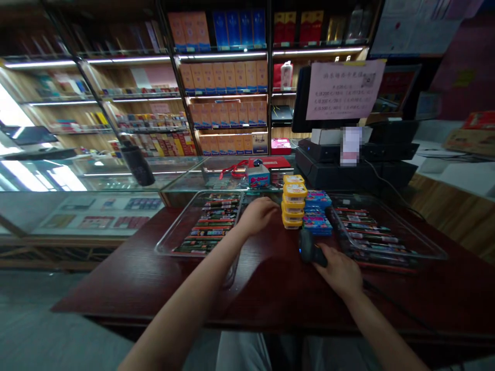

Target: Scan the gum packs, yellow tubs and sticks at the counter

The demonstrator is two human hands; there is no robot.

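My right hand [342, 270] is wrapped round the handle of a black barcode scanner [307, 246], just above the tabletop, its head toward the stacks. My left hand [261, 214] reaches over the table, its curled fingers close to the left of the yellow-lidded tubs [293, 205]. Whatever those fingers hold, if anything, is hidden. The tubs stand in a tall stack. Right beside them are piled blue and pink packets [317, 215]. Under my left forearm, a clear plastic tray [164, 242] carries several slim, dark, stick-like packs [211, 224].
Another clear tray [433, 252] with similar packs lies on the right of the dark red table [127, 288]. Behind stand a small blue box [258, 176], a glass counter [112, 206], a black bottle [137, 164] and a monitor [301, 103]. The scanner's cable [398, 304] trails right.
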